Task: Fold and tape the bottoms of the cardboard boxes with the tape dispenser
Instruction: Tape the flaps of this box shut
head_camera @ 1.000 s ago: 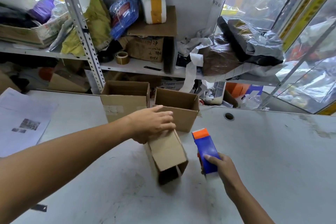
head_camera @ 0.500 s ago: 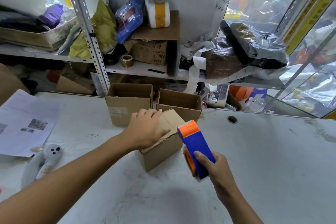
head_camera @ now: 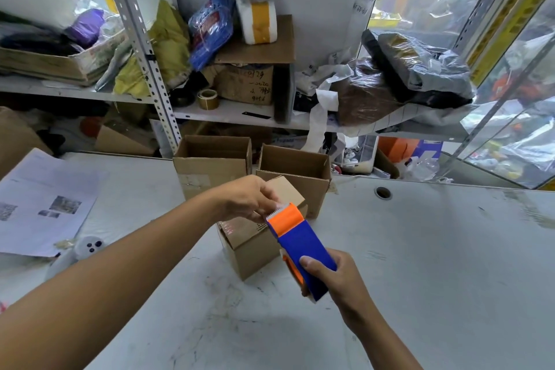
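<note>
A small cardboard box (head_camera: 252,246) stands on the white table (head_camera: 420,264), folded bottom flaps facing up. My left hand (head_camera: 250,198) hovers over its top, fingers pinching at the clear tape end by the dispenser's serrated blade. My right hand (head_camera: 333,276) grips the blue and orange tape dispenser (head_camera: 300,245), tilted with its orange tip at the box's top right edge. Two open boxes, one on the left (head_camera: 210,168) and one on the right (head_camera: 297,171), stand upright just behind.
Printed paper sheets (head_camera: 42,204) lie at the table's left, with a white controller (head_camera: 81,251) beside them. A cable hole (head_camera: 383,193) sits right of the boxes. Cluttered metal shelves (head_camera: 228,112) with bags, boxes and a tape roll (head_camera: 207,98) rise behind the table.
The small box was tipped from lying on its side to standing flaps-up. My right hand brought the dispenser up to the box top; my left hand shifted from pressing the flaps to the tape end.
</note>
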### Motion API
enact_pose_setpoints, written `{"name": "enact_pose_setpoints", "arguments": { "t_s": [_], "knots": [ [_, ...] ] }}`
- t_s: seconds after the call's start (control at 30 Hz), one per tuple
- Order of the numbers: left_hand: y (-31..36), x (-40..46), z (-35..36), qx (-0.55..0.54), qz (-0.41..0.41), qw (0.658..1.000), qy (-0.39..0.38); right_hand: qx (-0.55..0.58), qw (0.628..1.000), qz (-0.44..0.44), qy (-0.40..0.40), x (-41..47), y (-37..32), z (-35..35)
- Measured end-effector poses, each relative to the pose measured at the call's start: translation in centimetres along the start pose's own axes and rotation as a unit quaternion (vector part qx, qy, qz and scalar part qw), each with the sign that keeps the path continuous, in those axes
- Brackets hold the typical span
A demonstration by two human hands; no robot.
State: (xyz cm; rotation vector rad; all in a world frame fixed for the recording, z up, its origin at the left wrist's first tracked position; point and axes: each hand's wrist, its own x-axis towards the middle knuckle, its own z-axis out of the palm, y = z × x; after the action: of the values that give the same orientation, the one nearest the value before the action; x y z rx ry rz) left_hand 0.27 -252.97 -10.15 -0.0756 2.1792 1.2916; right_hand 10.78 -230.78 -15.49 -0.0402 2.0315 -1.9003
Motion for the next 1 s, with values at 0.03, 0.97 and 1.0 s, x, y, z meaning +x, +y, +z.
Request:
{"name": "enact_pose_setpoints", "arguments": {
  "t_s": [0.03,0.97,1.0],
  "knots": [
    [0.2,0.1,0.2,0.04,0.015,0.999,0.023,-0.001,1.0,0.002,-0.002,0.1,0.2,0.0],
    [-3.7,1.8,3.5,0.336,0.136,0.879,0.31,0.04,0.996,0.083,0.016,-0.4,4.2,-0.8],
    [-4.5,1.9,3.7,0.363,0.147,0.853,0.345,0.039,0.995,0.086,0.015,-0.3,4.4,-0.8]
  ]
}}
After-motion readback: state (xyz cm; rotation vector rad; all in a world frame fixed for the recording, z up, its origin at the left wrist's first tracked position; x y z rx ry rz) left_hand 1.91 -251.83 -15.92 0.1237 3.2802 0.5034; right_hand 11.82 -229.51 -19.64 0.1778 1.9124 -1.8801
